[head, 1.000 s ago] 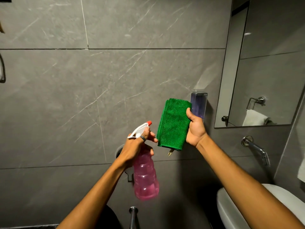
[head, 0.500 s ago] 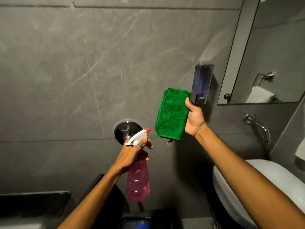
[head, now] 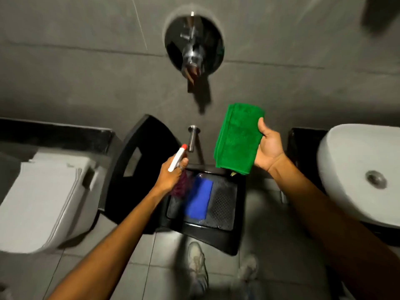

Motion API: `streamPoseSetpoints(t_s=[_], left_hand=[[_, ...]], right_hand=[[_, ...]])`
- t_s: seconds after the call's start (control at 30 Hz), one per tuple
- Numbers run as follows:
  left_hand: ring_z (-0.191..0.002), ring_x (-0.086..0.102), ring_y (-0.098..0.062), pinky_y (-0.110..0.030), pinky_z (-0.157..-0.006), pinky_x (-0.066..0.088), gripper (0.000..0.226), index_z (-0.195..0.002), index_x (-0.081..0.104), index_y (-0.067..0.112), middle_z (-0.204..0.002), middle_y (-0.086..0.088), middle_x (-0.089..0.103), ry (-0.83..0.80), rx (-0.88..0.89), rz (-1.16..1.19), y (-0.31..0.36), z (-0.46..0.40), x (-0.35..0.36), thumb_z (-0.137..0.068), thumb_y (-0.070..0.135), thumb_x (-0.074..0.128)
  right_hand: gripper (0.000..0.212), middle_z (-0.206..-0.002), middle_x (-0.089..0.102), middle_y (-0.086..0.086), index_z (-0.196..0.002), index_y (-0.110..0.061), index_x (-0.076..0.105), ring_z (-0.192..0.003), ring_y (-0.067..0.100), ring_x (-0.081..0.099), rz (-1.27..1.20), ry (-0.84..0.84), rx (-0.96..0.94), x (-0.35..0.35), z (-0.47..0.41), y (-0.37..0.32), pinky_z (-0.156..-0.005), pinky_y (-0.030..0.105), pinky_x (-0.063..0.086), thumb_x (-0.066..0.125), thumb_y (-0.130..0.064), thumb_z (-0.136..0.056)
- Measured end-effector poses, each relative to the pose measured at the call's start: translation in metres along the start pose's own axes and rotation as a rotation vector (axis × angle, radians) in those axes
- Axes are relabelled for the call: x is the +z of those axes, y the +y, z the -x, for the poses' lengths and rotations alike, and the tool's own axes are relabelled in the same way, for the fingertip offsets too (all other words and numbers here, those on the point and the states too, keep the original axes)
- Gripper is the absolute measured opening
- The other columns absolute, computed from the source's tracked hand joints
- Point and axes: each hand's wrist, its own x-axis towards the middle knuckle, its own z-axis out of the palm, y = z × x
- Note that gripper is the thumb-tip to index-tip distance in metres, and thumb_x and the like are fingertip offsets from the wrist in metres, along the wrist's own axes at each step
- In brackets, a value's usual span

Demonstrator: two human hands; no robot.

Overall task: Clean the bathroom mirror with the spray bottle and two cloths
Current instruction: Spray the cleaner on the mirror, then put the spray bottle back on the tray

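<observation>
My left hand grips the pink spray bottle by its white trigger head, low over the left side of a black tray on the floor. The bottle's body is blurred and partly behind my hand. A folded blue cloth lies flat in the middle of the tray. My right hand holds a folded green cloth upright above the tray's far right corner. The mirror is out of view.
A white toilet stands at the left and a white washbasin at the right. A chrome wall valve and a spout sit on the grey wall ahead. My shoes stand on the tiled floor just before the tray.
The view has swung down from the wall and mirror to the floor. Both hands have lowered, the left bringing the spray bottle down over the tray with the blue cloth.
</observation>
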Motion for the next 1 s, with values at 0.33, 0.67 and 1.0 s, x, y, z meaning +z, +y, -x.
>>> streamPoseSetpoints(t_s=[0.33, 0.67, 1.0], left_hand=[[-0.124, 0.057, -0.021, -0.032, -0.109, 0.048, 0.045, -0.146, 0.054, -0.01, -0.142, -0.026, 0.064, 0.179, -0.136, -0.009, -0.161, -0.03, 0.015, -0.102, -0.001, 0.062], [-0.154, 0.042, -0.031, -0.05, -0.13, 0.032, 0.08, -0.163, 0.034, 0.004, -0.167, -0.016, 0.039, 0.062, -0.166, -0.083, -0.206, -0.046, 0.023, -0.095, 0.008, 0.075], [-0.142, 0.055, -0.031, -0.01, -0.094, 0.041, 0.061, -0.153, 0.045, -0.003, -0.148, -0.016, 0.059, 0.081, -0.536, 0.122, -0.092, 0.05, 0.084, -0.099, 0.014, 0.071]], right_hand=[[0.05, -0.112, 0.078, 0.01, -0.104, -0.013, 0.081, -0.105, 0.027, 0.075, -0.077, 0.145, 0.161, -0.102, -0.045, 0.138, -0.079, 0.045, 0.063, 0.051, -0.05, -0.09], [0.054, -0.117, 0.076, 0.014, -0.109, -0.012, 0.079, -0.109, 0.032, 0.073, -0.114, 0.197, 0.215, -0.119, -0.049, 0.16, -0.084, 0.049, 0.062, 0.044, -0.051, -0.098], [0.053, -0.121, 0.075, 0.01, -0.119, -0.011, 0.074, -0.115, 0.028, 0.07, -0.177, 0.152, 0.079, -0.05, 0.018, 0.071, -0.095, 0.052, 0.055, 0.05, -0.048, -0.088]])
